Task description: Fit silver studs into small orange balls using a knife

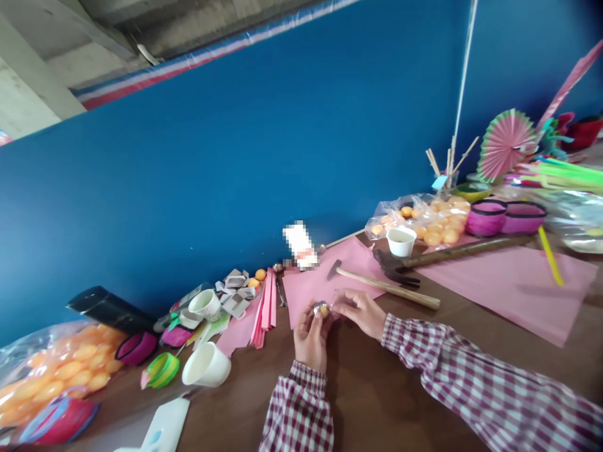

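My left hand (311, 336) is closed around a small round object (322, 309) with a silvery edge and a yellowish middle; its exact kind is too small to tell. Just right of it, my right hand (360, 311) has its thumb and fingertips brought together close to the object. Whether something tiny sits in that pinch cannot be made out. Both hands are over the near edge of a pink paper sheet (301, 292) on the brown table (372, 389). Beyond my right hand lies a small hammer (386, 285) with a wooden handle.
A larger claw hammer (452, 252) lies at right, near a white cup (401, 241) and bagged orange balls (438, 229). Another pink sheet (513, 282) is beneath. Leftward are paper cups (207, 365), a green tape roll (161, 370) and more balls (66, 370). A blue partition (226, 157) stands behind.
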Available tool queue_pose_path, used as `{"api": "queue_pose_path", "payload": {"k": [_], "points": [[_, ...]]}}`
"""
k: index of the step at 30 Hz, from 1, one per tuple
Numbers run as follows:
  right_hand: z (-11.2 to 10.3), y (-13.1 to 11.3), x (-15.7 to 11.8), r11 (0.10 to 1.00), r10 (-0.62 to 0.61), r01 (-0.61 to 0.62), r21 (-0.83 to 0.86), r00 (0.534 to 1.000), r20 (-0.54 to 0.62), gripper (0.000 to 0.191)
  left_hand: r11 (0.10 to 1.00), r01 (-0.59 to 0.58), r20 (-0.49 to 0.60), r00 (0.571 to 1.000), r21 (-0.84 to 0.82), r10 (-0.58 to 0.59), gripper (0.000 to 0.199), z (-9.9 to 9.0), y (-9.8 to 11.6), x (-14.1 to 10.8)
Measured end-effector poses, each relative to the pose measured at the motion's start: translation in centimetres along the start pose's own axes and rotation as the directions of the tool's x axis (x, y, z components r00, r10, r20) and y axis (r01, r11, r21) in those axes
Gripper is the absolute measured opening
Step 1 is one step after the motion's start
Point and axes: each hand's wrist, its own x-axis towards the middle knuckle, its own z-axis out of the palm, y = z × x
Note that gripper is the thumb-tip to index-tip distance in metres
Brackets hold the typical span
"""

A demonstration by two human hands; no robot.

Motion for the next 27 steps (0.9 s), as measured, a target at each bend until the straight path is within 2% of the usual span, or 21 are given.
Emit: {"api": "queue_pose_path", "payload": {"k": [5, 15, 27], "points": [[0.12, 0.28, -0.07, 0.997, -0.002, 0.0, -0.083, 1.0, -0.029, 0.022, 1.0, 0.011, 0.02, 1.0, 0.026, -0.011, 0.031, 0.3, 0.0, -0.27], [0.0, 0.7, -0.02, 0.996, -0.001, 0.002, -0.092, 1.0, 0.009, 0.022, 0.998, -0.019, 0.052, 0.999, 0.068, 0.015, 0.035, 0.06, -0.4, -0.16], [-0.02, 0.48, 0.03, 0.997, -0.004, 0.006, -0.077, 1.0, 0.026, 0.023, 0.993, -0.034, 0.015, 0.999, 0.114, 0.032, 0.036, 0.46, -0.22, -0.37]]}}
